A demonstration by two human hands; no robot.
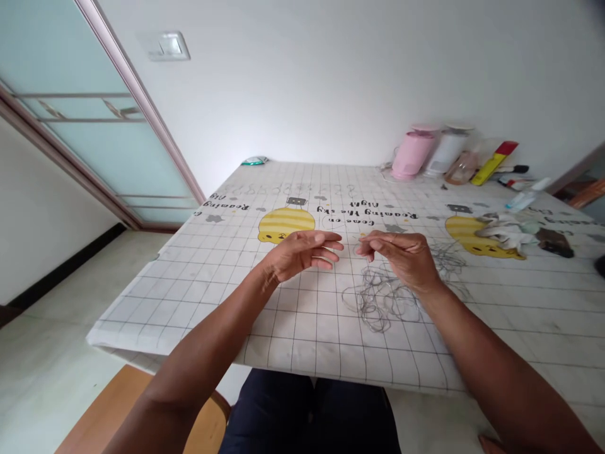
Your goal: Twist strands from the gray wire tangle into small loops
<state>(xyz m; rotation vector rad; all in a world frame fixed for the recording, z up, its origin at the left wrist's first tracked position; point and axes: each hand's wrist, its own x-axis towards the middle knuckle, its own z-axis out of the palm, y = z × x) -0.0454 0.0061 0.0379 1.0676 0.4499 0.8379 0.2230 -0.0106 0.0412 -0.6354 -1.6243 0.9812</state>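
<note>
There was the left hand [302,255], open, fingers spread, gripping nothing, and the right hand [401,258], pinched thumb to forefinger, on a strand or not, too fine to tell! The loose tangle of thin grey wire [382,299] lay on the gridded desk [155,315], just under the right hand. One careless tug there could have drawn those loops into a tighter knot.

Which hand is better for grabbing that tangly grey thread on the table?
Probably your right hand. It sits just above the tangled grey thread with its fingertips pinched together, while the left hand is open and farther to the side.
</note>
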